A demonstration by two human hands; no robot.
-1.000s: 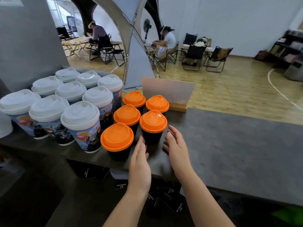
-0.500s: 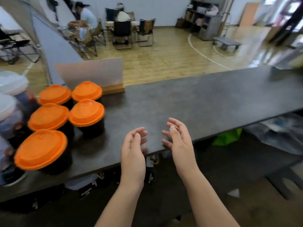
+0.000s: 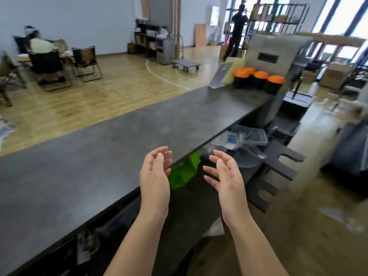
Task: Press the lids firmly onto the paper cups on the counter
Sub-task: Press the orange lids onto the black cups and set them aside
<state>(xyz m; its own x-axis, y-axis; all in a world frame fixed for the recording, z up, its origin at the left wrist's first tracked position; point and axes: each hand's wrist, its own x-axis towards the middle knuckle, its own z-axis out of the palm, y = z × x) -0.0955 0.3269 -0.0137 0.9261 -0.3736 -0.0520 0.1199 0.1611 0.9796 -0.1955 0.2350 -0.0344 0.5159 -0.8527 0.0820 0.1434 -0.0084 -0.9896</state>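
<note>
Bare and empty, our left hand (image 3: 154,182) and right hand (image 3: 226,179) are hovering side by side at the near edge of the dark grey counter (image 3: 99,156), palms turned toward each other, fingers loosely spread and gripping nothing. We are holding the left over the counter's edge and the right just past it, above a green bag (image 3: 184,172) lying below. Farther along, at the counter's far end, four black paper cups (image 3: 258,80) are standing close together, each wearing an orange lid (image 3: 275,78); the blur is leaving us unsure whether those lids are seated fully. Beside them a card stand (image 3: 220,75) is leaning, a grey machine (image 3: 272,56) is rising just behind, and a seated person (image 3: 38,44) is occupying a folding chair across the wooden floor.
</note>
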